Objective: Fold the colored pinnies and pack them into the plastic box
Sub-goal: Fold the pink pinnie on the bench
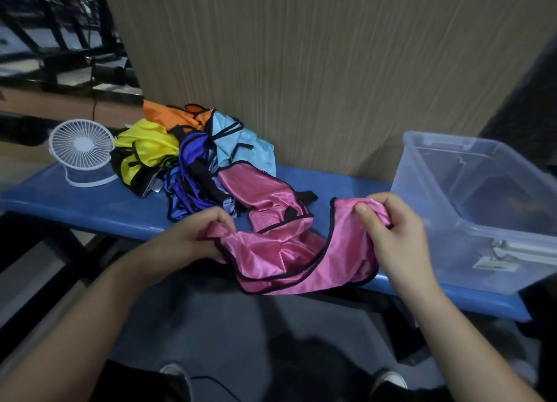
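Observation:
A pink pinny with black trim hangs crumpled over the near edge of the blue bench. My left hand pinches its left end, and my right hand grips its bunched right end. Behind it lies a heap of pinnies: a second pink one, dark blue, light blue, yellow and orange. The clear plastic box stands open on the bench's right end, to the right of my right hand; nothing coloured shows inside it.
A small white desk fan stands on the bench's left end, beside the yellow pinny. A tall cardboard sheet rises directly behind the bench. My shoes and the grey floor show below the bench's near edge.

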A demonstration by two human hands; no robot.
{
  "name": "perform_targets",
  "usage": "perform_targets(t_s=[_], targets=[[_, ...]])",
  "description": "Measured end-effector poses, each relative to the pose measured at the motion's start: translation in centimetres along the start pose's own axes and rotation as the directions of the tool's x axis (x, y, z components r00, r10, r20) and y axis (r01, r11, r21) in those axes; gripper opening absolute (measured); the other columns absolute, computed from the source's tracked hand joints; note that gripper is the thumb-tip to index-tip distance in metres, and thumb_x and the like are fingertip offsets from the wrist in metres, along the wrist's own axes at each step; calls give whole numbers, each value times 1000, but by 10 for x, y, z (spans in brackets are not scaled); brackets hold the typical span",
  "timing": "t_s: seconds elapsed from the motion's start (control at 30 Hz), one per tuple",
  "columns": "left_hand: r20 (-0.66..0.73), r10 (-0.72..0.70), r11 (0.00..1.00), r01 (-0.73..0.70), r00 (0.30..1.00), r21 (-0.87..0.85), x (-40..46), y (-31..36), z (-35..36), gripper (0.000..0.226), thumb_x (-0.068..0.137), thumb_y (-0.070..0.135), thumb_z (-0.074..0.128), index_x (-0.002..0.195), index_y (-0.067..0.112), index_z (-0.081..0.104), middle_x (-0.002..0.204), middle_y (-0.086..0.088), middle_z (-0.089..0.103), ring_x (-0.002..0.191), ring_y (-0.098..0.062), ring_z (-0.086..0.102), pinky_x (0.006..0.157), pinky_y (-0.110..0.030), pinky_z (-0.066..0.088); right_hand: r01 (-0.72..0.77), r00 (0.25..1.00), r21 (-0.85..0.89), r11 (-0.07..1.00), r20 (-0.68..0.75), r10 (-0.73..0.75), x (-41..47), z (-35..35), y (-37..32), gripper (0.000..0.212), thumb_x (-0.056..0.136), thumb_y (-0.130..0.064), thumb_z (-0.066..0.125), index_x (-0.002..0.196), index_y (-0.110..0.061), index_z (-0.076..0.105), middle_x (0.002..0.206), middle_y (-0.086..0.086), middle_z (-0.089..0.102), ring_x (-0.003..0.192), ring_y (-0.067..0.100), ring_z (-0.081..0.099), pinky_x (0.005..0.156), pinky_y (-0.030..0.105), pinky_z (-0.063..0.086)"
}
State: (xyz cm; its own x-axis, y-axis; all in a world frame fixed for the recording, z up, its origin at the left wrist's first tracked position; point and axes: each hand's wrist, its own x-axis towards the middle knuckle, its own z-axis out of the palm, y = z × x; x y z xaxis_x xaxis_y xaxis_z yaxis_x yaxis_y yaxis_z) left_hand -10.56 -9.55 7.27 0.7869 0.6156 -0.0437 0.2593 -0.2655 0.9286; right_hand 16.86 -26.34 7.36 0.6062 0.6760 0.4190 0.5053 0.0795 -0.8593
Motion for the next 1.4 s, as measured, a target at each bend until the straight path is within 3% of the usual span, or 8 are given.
perform_targets(t_s=[0.23,0.4,0.57,0.77,0.9,1.1,1.27,1.4], targets=[[-135,277,904,-211,951,373,4,1,10,8,80,22,66,75,17,63,98,6,55,93,-12,60,87,-17,43,162,985,-146,976,-42,-169,-8,-2,-4,28,95,-27,57,73,-11,61,79,2,57,78,17,57,72,34,45],[-368,278,936,-163,887,313,1,11,21,7,86,19,67,79,18,68,77,0,68,75,-19,64,75,-43,51,131,990,-191,973,-32,-139,-15,-5,-18,17,96,-24,64,81,-19,68,79,-8,67,79,6,63,75,26,48],[-379,337,921,-219,862,321,-9,38,34,4,90,20,71,89,23,69,71,-4,67,67,-32,61,62,-42,49,61,994,-208,976,106,-40,-21,-15,-42,8,89,-25,73,82,-26,71,79,-15,71,75,4,65,73,23,49],[-407,427,891,-300,807,341,-36,90,45,13,88,14,70,84,26,70,83,13,71,81,-3,65,71,-16,46,119,985,-100,988,136,-105,-46,-36,-78,17,89,-14,72,78,-26,70,74,-15,70,69,5,62,70,26,49],[-374,470,868,-341,800,362,-59,124,50,5,89,25,68,84,26,70,83,11,71,82,-7,66,73,-21,47,177,976,-111,978,144,-160,-54,-52,-113,16,87,-11,74,84,-27,71,74,-9,70,67,14,63,69,36,52],[-385,565,806,-388,730,448,-97,173,49,13,89,25,68,77,29,68,75,15,67,75,-5,62,64,-16,41,318,932,-295,901,273,-239,-76,-81,-176,19,87,-11,74,94,-28,74,77,-11,69,77,5,63,71,12,43],[-398,557,806,-360,729,469,-119,199,45,11,89,27,67,79,25,69,76,12,68,74,-4,62,66,-24,45,399,912,-412,819,86,-401,-84,-96,-204,12,94,-15,64,85,-21,68,74,-20,65,77,7,63,72,32,49],[-424,524,826,-321,739,463,-115,199,38,11,88,31,68,78,27,69,74,8,69,73,-8,64,68,-33,48,355,899,-442,824,-81,-430,-79,-99,-206,21,98,-19,59,80,-30,56,64,-24,58,69,0,56,60,23,40]])
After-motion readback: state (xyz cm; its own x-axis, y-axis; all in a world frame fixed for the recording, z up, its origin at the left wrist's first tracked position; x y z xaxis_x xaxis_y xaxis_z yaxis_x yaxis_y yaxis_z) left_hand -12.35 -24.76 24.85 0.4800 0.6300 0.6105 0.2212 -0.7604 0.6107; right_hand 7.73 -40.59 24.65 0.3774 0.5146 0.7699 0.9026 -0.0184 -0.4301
